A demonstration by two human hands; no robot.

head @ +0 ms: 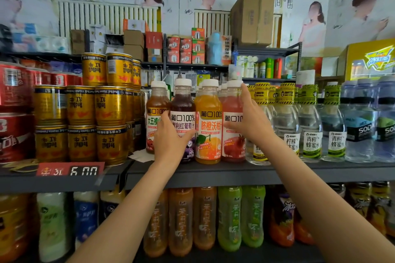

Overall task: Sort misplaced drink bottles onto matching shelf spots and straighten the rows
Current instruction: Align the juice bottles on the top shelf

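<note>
Several white-capped juice bottles stand side by side on the dark upper shelf (pixel 213 172): a brown one (pixel 155 104), a dark grape one (pixel 183 104), an orange one (pixel 208 121) and a red one (pixel 232 149). My left hand (pixel 171 136) grips the grape bottle low on its label, thumb across the front. Against the right side of the red bottle lies my right hand (pixel 250 121), its fingers reaching up to the cap and its thumb across the label.
Stacked gold cans (pixel 81 121) and red cans (pixel 15 134) fill the shelf's left. Clear honey-water bottles (pixel 310 130) and soda-water bottles (pixel 361 126) stand right of the juices. Tea bottles (pixel 205 218) line the shelf below. A red price tag (pixel 70 169) hangs on the shelf edge.
</note>
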